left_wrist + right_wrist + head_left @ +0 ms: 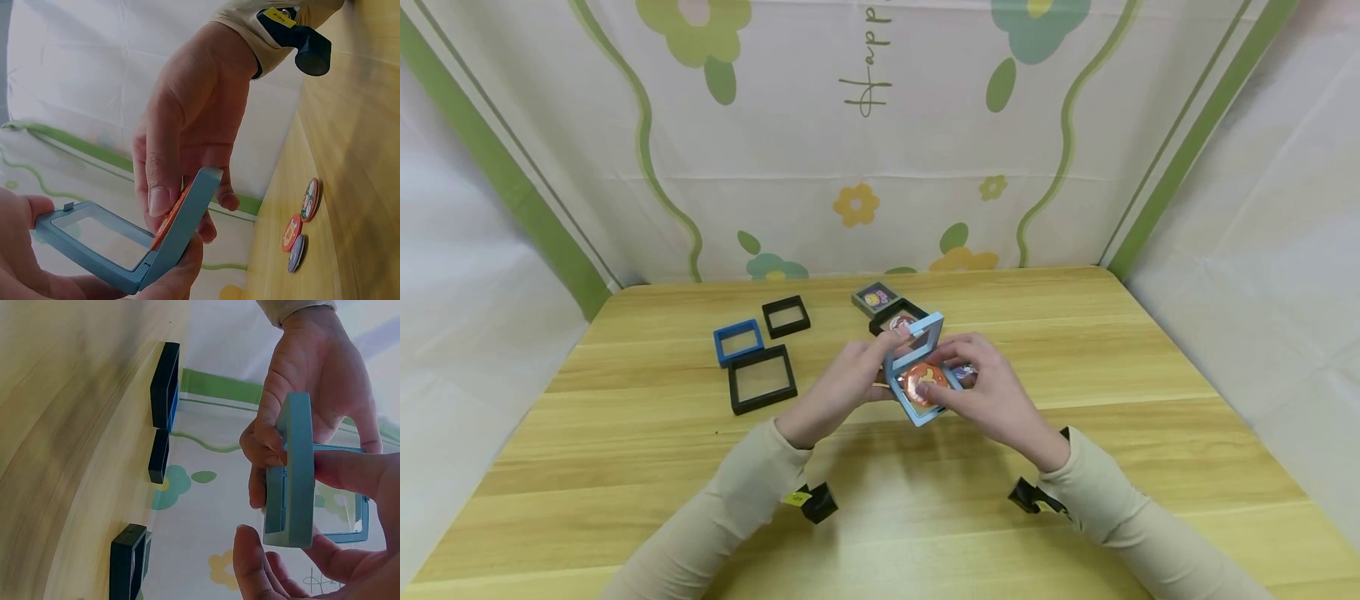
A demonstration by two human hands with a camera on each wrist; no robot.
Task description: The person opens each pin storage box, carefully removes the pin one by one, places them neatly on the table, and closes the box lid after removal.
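My left hand (842, 383) holds a light blue hinged display frame (187, 228) above the table, its two halves spread apart, with the thumb at the raised half and fingers under the lower one. An orange round badge (917, 385) with a yellow figure lies against the clear film of the lower half. My right hand (992, 404) pinches this badge, thumb on its face and fingers at its far edge. On the table below are several loose round badges, among them a red one (292, 232), a green-and-white one (309, 199) and a purple one (297, 253).
On the wooden table's left stand a blue frame (721, 343), a small black frame (805, 321) and a larger black frame (735, 392). Behind my hands are a grey-green frame (861, 302) and a black frame (876, 327), each with a badge. A flowered cloth (790, 125) hangs behind.
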